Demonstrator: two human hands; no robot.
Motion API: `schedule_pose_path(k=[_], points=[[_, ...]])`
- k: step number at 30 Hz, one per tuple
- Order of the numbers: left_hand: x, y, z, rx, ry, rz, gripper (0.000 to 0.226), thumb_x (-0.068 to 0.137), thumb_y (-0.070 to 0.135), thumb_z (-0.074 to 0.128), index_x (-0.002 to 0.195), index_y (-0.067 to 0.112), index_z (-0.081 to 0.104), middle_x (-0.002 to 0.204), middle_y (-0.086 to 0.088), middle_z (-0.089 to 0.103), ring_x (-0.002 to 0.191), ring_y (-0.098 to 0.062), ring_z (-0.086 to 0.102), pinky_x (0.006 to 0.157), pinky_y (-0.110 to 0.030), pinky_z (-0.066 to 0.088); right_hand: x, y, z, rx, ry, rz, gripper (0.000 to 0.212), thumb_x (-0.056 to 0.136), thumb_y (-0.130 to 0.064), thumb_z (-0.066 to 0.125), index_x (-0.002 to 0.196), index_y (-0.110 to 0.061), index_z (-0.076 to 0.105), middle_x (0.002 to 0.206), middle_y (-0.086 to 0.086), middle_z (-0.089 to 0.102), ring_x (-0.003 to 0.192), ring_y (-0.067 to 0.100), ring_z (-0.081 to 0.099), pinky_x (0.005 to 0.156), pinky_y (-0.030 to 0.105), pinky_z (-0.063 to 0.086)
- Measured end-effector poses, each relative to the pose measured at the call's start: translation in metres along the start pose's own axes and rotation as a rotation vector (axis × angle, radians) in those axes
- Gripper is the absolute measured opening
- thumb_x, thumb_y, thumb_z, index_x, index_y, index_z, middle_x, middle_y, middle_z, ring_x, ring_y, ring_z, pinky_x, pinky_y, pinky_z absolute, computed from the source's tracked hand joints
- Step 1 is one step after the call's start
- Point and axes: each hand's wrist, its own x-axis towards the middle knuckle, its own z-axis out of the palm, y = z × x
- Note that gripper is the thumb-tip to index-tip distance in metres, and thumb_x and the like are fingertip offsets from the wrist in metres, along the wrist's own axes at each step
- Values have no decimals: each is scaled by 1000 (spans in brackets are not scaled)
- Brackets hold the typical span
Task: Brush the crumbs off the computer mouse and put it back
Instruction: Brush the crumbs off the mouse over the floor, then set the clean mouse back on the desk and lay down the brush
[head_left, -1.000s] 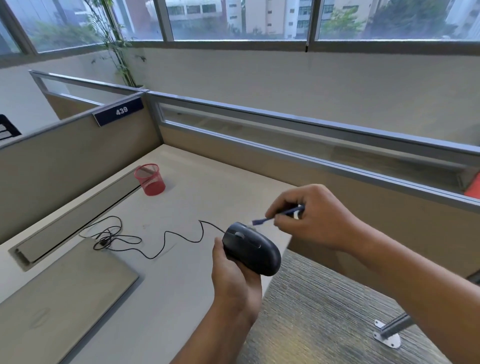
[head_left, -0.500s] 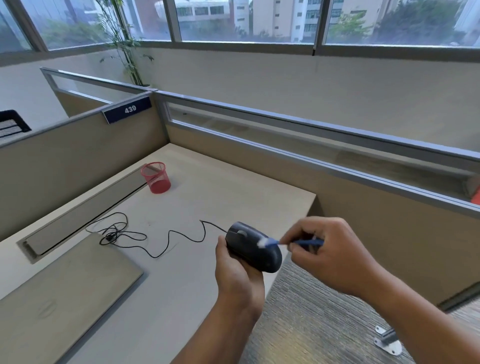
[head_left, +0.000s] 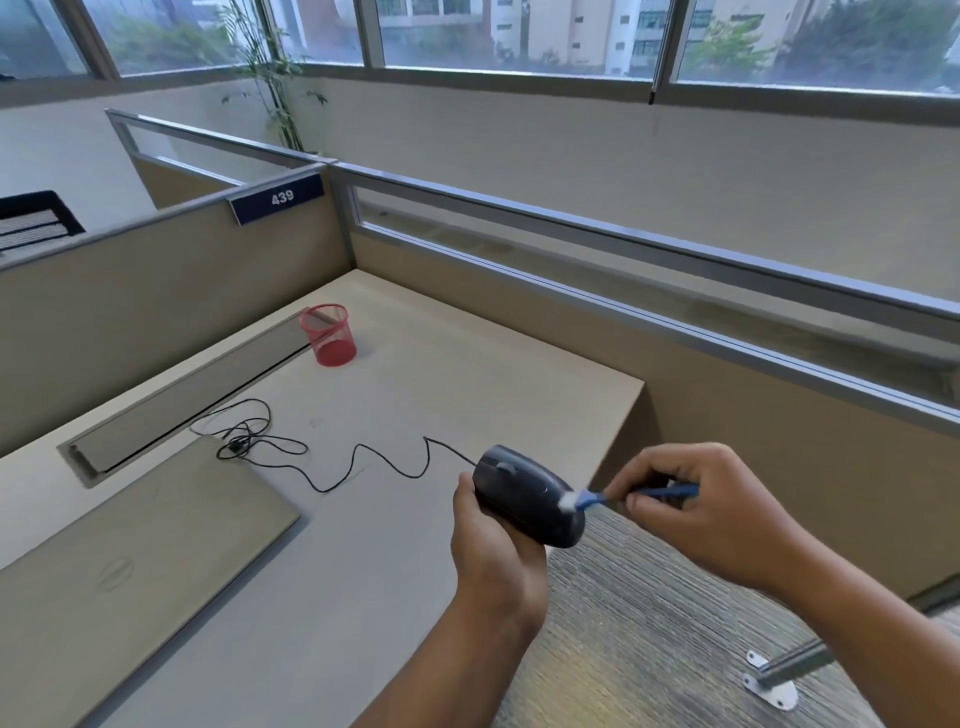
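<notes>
A black wired computer mouse (head_left: 524, 493) is held up over the desk's right edge, gripped from below by my left hand (head_left: 493, 551). Its black cable (head_left: 363, 462) runs left across the desk to a loose tangle. My right hand (head_left: 691, 504) pinches a small blue brush (head_left: 639, 493) by its handle. The brush's white bristles touch the mouse's rear right side.
A closed grey laptop (head_left: 119, 551) lies at the desk's front left. A red mesh cup (head_left: 328, 335) stands near the back, beside a long cable slot (head_left: 187, 400). Beige partitions (head_left: 156, 291) wall the desk. Grey carpet and a metal leg foot (head_left: 774, 686) lie to the right.
My right hand came down from above the mouse to its right side, and the brush tip now rests on the mouse's rear. The left hand keeps holding the mouse.
</notes>
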Motion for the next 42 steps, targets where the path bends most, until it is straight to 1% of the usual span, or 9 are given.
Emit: schedule_pose_path(k=[5, 14, 18, 24, 27, 30, 34, 39, 42], points=[[-8, -8, 6, 9, -25, -37, 58, 102, 49, 26, 131, 10, 56, 128, -22, 61, 113, -29, 59, 98, -40, 44, 25, -15, 10, 31, 102, -7, 21, 81, -6, 71, 80, -26, 79, 71, -8, 74, 66, 10, 66, 66, 24, 54], [-17, 20, -1, -92, -21, -33, 53, 100, 52, 29, 133, 17, 52, 115, -12, 64, 101, -22, 62, 69, -32, 46, -40, 15, 2, 37, -9, 96, 35, 78, -1, 72, 71, -35, 78, 64, -4, 73, 45, 1, 50, 45, 16, 39], [-22, 33, -10, -73, -20, -31, 53, 100, 52, 30, 134, 18, 52, 120, -13, 63, 105, -22, 60, 72, -32, 46, -30, -2, 20, 207, 230, 13, 31, 88, -8, 67, 87, -37, 77, 74, -1, 75, 52, 5, 55, 49, 16, 44], [-30, 61, -43, 4, -38, -30, 57, 101, 51, 29, 130, 9, 55, 127, -22, 62, 113, -29, 58, 92, -39, 47, -6, -48, 81, 177, 254, 11, 20, 90, -33, 60, 108, -32, 71, 87, -11, 77, 82, 10, 73, 78, 36, 62], [-37, 77, -64, 16, -51, -80, 64, 100, 53, 27, 125, 4, 59, 122, -28, 64, 117, -37, 59, 105, -48, 43, -4, -63, 112, -38, 93, 66, 70, 68, -63, 76, 131, -42, 54, 109, -30, 67, 97, -1, 67, 89, 25, 54], [-43, 93, -91, 2, -107, -156, 70, 98, 58, 25, 126, 3, 58, 115, -27, 69, 111, -38, 64, 97, -49, 49, -5, -77, 147, -157, -54, 55, 95, 55, -67, 80, 140, -48, 43, 116, -32, 58, 95, 1, 63, 84, 15, 48], [-44, 114, -127, -24, -220, -172, 78, 98, 60, 16, 127, -1, 56, 116, -25, 69, 106, -35, 68, 77, -40, 59, -4, -93, 180, -180, 1, 20, 82, 53, -52, 87, 129, -44, 58, 96, -39, 60, 89, -16, 61, 68, 0, 45], [-31, 139, -164, -18, -196, -62, 69, 99, 58, 18, 133, 9, 53, 127, -18, 65, 121, -28, 60, 110, -45, 39, -2, -112, 211, -118, 91, -9, 78, 52, -47, 89, 125, -39, 62, 98, -37, 61, 93, -18, 58, 68, -6, 40], [-24, 150, -182, 11, -96, 7, 55, 100, 53, 28, 134, 15, 51, 128, -9, 65, 121, -22, 59, 107, -39, 40, 2, -118, 217, -130, 107, -8, 79, 53, -46, 91, 126, -39, 62, 98, -39, 60, 87, -11, 63, 64, -2, 42]])
